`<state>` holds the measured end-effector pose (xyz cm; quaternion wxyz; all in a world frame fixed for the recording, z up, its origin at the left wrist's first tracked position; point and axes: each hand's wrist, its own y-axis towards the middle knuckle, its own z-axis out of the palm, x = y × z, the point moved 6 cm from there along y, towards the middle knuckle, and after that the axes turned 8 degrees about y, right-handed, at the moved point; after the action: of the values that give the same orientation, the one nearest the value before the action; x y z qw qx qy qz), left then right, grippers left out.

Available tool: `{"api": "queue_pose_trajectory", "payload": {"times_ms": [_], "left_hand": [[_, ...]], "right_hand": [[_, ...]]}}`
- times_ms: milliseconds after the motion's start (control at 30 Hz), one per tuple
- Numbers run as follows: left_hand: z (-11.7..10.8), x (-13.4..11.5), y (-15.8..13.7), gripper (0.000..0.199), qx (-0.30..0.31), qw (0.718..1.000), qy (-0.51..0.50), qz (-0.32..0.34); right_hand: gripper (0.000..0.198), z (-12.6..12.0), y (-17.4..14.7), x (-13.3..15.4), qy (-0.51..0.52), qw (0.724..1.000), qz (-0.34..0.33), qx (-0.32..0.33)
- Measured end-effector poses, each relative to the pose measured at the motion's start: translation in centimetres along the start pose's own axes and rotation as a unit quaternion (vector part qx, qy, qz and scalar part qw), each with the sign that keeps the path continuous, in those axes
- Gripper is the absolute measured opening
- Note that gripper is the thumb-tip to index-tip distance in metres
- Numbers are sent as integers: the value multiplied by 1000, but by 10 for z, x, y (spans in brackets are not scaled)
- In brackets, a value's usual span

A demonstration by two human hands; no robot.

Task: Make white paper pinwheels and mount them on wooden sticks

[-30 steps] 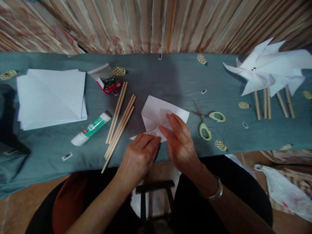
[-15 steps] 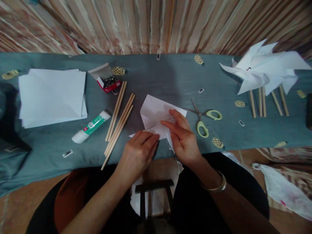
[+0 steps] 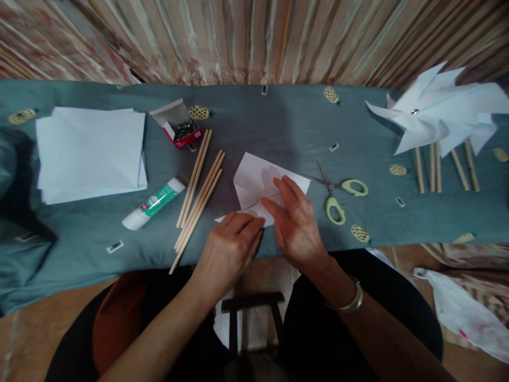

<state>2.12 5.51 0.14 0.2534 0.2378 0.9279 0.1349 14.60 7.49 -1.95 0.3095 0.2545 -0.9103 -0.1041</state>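
A white sheet of paper point(image 3: 254, 180), cut and partly folded, lies near the front edge of the table. My left hand point(image 3: 230, 244) is closed on its lower edge, thumb and fingers pinching a flap. Over the paper's right side rests my right hand point(image 3: 296, 223), its fingers stretched out and apart, fingertips touching the sheet. That hand hides the paper's lower right part. Just right of it lie open scissors point(image 3: 332, 185) with light green handles. Several wooden sticks point(image 3: 198, 201) lie to the left of the paper.
Left of the sticks is a glue stick point(image 3: 153, 204) with a green label. Behind it stand an open red box of small metal pieces point(image 3: 183, 130) and a stack of white paper point(image 3: 91, 154). White paper pinwheels point(image 3: 441, 116) on sticks lie at the far right.
My right hand has shifted slightly over the paper and now covers the lower right flap that showed before. My left hand keeps its pinch. The whole view has shifted a little.
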Motion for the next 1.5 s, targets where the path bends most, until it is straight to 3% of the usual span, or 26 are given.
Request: {"api": "queue_pose_trajectory", "payload": {"times_ms": [200,367,567,733,967,1133,1300,1367,1500], "left_hand": [[2,2,-2,16,-1,1000,6,3],[2,2,-4,18,5,1000,17,7],[0,3,-5,26,9,999,37,1],[-5,8,-7,29,27,998,64,2],[-14,23,-4,28,8,995,102,-3],[-19,24,-2,37,-16,996,88,-18],[-17,-6,-7,26,-6,999,33,28],[-9,-20,-11,21,16,997,29,69],[4,-27,-18,17,45,995,45,81]], "right_hand": [[44,-22,12,-11,65,997,45,0],[48,-32,28,-29,-28,995,97,-5],[46,-28,37,-35,-73,993,93,21],[44,-39,33,-45,-4,989,145,1],[44,-48,11,-63,162,955,247,-25],[43,-54,-7,-53,120,966,231,-10],[45,-68,-7,-36,-2,988,143,-52],[38,-69,-5,-30,4,993,108,-54],[28,-61,-6,-23,56,996,72,-17]]}}
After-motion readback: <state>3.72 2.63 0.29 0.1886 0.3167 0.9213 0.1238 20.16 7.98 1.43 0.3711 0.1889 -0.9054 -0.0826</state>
